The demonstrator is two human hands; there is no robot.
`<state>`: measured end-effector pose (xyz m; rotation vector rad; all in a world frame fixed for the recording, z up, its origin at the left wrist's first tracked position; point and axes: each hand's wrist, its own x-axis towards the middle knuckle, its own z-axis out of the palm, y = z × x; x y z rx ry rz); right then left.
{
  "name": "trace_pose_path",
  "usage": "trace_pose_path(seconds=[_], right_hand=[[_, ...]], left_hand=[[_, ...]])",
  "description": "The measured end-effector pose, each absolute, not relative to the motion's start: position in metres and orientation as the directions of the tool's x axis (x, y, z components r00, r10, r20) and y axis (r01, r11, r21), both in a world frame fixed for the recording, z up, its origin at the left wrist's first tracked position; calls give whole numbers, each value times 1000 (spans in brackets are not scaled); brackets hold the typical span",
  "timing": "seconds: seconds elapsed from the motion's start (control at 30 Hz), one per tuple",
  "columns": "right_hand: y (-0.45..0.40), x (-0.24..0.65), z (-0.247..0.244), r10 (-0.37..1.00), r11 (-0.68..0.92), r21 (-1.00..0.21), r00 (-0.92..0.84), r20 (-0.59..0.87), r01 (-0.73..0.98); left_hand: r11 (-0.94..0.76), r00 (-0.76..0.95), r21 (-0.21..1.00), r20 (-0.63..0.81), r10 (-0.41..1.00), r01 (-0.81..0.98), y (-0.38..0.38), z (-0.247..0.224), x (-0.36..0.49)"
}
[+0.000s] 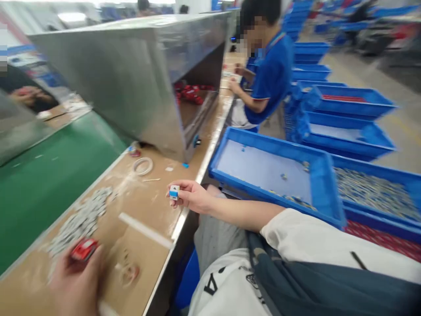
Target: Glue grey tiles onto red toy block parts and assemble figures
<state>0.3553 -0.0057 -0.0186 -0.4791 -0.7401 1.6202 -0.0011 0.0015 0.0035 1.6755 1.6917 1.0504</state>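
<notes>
At the lower left, my left hand [77, 281] is closed around a small red part [84, 249], palm up above the bench. Near the bench's front edge, my right hand [194, 196] pinches a small white and blue piece [174, 192] between thumb and fingers. A pile of flat grey pieces [82, 219] lies beyond my left hand. Between the hands, a white strip [145, 230] runs across the brown bench top [154, 259]. A roll of tape [142, 166] rests farther back.
A large metal box [131, 83] with red parts inside stands on the bench. Beyond the bench runs a green belt [55, 175]. Blue trays [272, 149] of small parts stand at the right. A person in blue [272, 74] works farther along.
</notes>
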Motion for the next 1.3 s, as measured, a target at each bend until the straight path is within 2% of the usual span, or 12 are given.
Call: trace_pose_path(seconds=[0.03,0.1,0.2,0.27,0.37,0.5,0.6,0.7,0.87,1.0,1.13,1.3], right_hand=[[-2,338,-15,961,-115,-685,-254,106,-720],[11,306,-10,914,-189,-687,-381,137,-701],[38,259,-6,834,-248,-712,-519,188,-657],[58,232,-3,801,-226,-737,-552,232,-637],[83,202,-2,791,3,-829,-505,344,-560],[98,194,-8,743,409,-868,-448,496,-282],[96,202,-19,673,559,-818,-499,545,-140],[92,208,-26,627,624,-773,-516,584,-116],[87,209,-25,574,694,-712,-514,637,-108],[83,209,-23,527,731,-679,-571,630,-75],[79,209,-20,430,795,-606,-680,594,-26],[75,203,-15,358,893,-435,-770,529,116]], left_hand=[[-33,-192,856,152,969,515,-3,0,-4],[-110,-241,928,206,949,357,-6,-4,-2],[-134,-214,971,176,961,198,-3,-6,7],[-129,-207,985,152,967,118,-3,-5,8],[-141,-232,988,152,961,66,-5,-6,5],[-161,-287,977,195,938,137,-4,-11,-1],[-200,-301,953,264,916,228,-4,-12,-1],[-218,-269,945,282,921,243,-7,-11,1],[-155,-88,988,157,984,30,-14,-8,6],[17,3,986,-16,1000,-166,-15,-10,11],[206,56,955,-199,978,-214,-11,-11,11],[368,115,902,-351,929,-224,-7,-12,3]])
